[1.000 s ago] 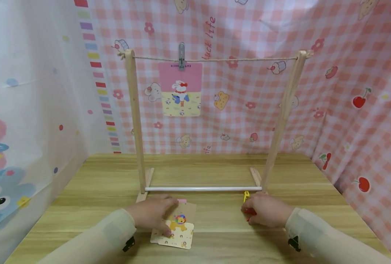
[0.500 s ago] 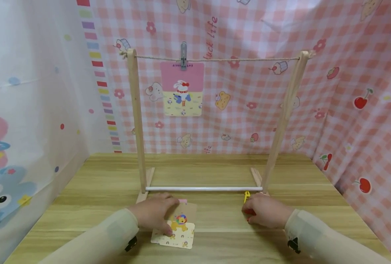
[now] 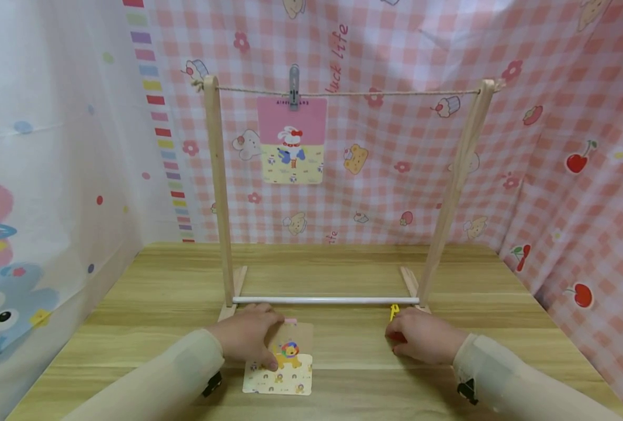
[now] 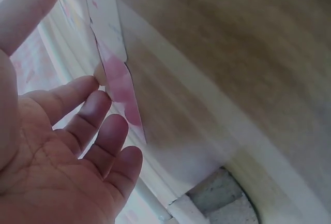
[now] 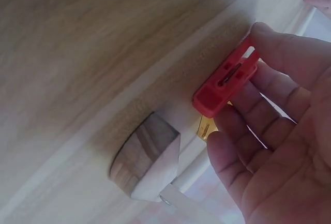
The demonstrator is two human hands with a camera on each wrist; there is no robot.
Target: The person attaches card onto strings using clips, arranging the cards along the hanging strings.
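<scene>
My left hand [image 3: 248, 336] rests at the left side of a small stack of cards on the table, thumb on the top card [image 3: 293, 380], which carries a lion picture. In the left wrist view its fingers are loosely bent and touch a pink card [image 4: 120, 81] lower in the stack, jutting out. With thumb and fingers, my right hand [image 3: 429, 336] holds a red clothespin [image 5: 225, 84] close to the table. Just beyond it lies a yellow clothespin [image 3: 394, 311], partly hidden by the fingers.
A wooden frame [image 3: 218, 193] with a white crossbar [image 3: 327, 300] stands behind the hands. Along its string [image 3: 374, 93], a grey clothespin [image 3: 294, 88] holds a pink and yellow rabbit card [image 3: 293, 158]. Patterned cloths [image 3: 395, 204] hang around the wooden table [image 3: 353, 380].
The card stack has turned slightly and its bottom edge has shifted a little right under my left hand. My right hand stays nearly in place with the red clothespin.
</scene>
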